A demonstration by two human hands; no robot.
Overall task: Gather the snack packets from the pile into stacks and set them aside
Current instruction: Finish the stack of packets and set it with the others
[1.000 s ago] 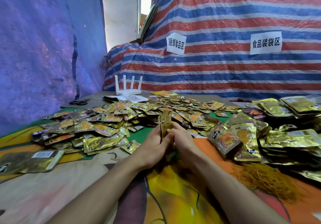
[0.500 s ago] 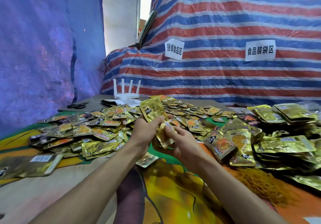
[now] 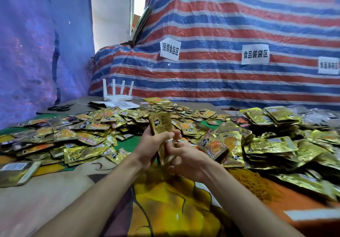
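Fingers (image 3: 164, 136) of left hand (image 3: 151, 145) and right hand (image 3: 186, 160) pinch upright stack (image 3: 160, 124) at pile's (image 3: 88, 135) edge.

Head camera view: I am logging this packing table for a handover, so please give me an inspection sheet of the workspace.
Surface: table under a printed cloth, mostly covered.
Job's things: loose pile of gold snack packets across the middle and left; stacked packets at right; a bundle of packets held upright.
Clutter: scissors, white router and printed sheet at the far edge; heap of rubber bands at right.
Grippers: left hand and right hand both grip the bundle above the cloth.
Cables: thin pale lead left of the router.
Surroundings: striped tarpaulin with paper signs behind; blue tarpaulin at left; window beyond.
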